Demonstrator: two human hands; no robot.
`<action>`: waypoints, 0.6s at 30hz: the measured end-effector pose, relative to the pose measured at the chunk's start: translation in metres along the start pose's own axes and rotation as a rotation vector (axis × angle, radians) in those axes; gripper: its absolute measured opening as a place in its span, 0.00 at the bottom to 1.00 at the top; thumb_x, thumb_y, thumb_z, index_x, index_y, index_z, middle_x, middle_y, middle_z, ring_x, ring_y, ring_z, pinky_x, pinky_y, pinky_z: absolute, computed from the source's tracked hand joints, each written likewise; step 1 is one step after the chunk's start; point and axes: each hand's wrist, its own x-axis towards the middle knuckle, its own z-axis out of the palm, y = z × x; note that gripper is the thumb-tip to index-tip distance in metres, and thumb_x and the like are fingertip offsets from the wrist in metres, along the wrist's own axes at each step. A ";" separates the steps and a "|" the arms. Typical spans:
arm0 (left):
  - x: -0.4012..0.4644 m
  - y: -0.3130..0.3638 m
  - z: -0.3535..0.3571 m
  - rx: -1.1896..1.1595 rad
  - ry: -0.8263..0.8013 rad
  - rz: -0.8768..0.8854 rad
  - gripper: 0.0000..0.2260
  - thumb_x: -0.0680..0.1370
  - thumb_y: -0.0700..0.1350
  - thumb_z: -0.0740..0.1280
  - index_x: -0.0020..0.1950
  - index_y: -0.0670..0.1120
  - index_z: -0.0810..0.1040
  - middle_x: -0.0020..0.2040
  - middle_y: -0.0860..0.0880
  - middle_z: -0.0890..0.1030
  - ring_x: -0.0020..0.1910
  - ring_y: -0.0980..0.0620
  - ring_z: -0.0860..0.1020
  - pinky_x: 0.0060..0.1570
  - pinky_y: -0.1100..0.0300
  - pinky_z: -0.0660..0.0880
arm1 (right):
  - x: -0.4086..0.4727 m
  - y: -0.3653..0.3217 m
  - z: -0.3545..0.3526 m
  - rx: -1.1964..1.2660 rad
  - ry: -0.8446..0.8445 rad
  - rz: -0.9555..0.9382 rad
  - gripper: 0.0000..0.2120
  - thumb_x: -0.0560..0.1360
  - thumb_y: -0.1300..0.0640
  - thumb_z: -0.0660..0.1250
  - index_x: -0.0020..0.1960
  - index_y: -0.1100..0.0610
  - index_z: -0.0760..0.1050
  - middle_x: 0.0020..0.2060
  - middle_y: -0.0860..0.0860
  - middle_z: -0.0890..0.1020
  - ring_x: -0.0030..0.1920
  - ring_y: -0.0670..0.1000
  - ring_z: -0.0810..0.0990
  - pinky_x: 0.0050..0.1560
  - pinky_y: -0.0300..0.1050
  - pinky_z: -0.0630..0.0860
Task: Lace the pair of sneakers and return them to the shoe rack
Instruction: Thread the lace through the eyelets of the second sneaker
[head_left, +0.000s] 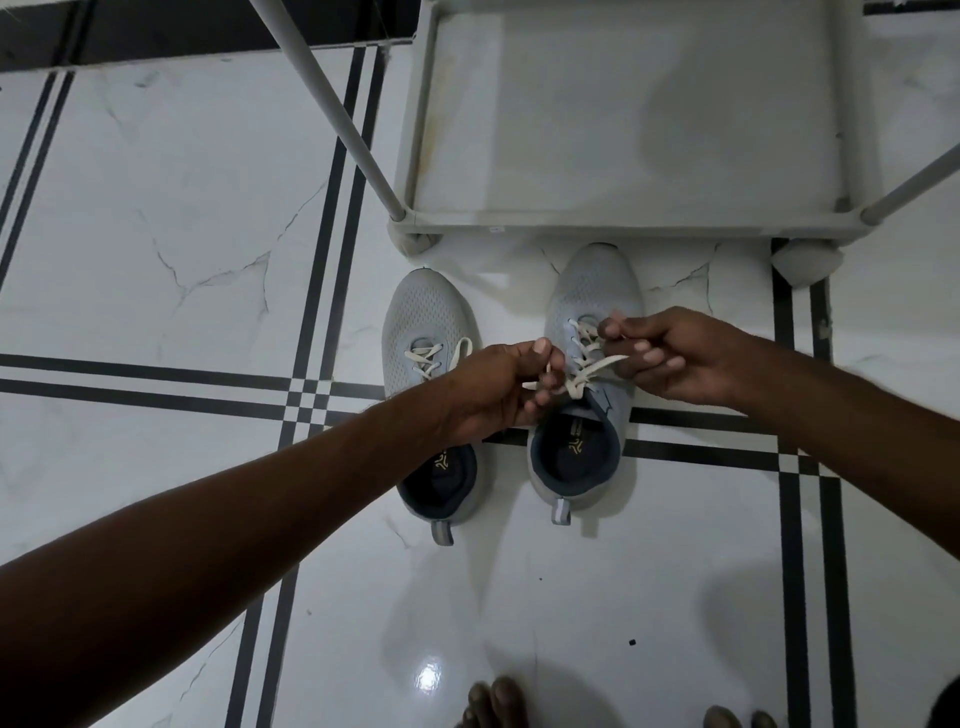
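Grey right sneaker (584, 374): lace (584, 376) pinched in left hand (498, 389) and right hand (670, 358), knot unfinished. Left sneaker (431, 364) laced, seemingly untied. Shoe rack (623, 218) shelf bare.

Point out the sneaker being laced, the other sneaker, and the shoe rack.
sneaker being laced (592, 291), head view, on its mesh toe.
other sneaker (423, 312), head view, on its mesh toe.
shoe rack (623, 218), head view, on the front rail of its bottom shelf.
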 end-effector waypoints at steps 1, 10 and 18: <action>0.002 -0.001 0.000 0.008 -0.028 0.000 0.15 0.85 0.49 0.56 0.42 0.46 0.74 0.34 0.49 0.68 0.26 0.57 0.68 0.24 0.67 0.65 | 0.002 0.000 -0.003 -0.072 0.030 0.015 0.08 0.79 0.60 0.57 0.42 0.58 0.69 0.26 0.49 0.64 0.21 0.42 0.65 0.13 0.31 0.60; 0.004 -0.010 0.002 0.304 0.027 0.061 0.18 0.84 0.41 0.56 0.33 0.47 0.71 0.27 0.51 0.63 0.20 0.58 0.62 0.21 0.70 0.58 | 0.025 0.003 -0.003 -0.363 0.273 -0.115 0.16 0.83 0.60 0.50 0.37 0.58 0.66 0.21 0.47 0.63 0.16 0.42 0.59 0.14 0.29 0.53; -0.007 -0.015 0.005 0.392 0.108 0.035 0.18 0.85 0.45 0.57 0.36 0.46 0.73 0.26 0.52 0.65 0.20 0.57 0.63 0.22 0.67 0.59 | 0.032 0.008 0.004 -0.530 0.292 -0.175 0.16 0.83 0.59 0.54 0.37 0.58 0.69 0.25 0.50 0.63 0.19 0.44 0.63 0.17 0.32 0.56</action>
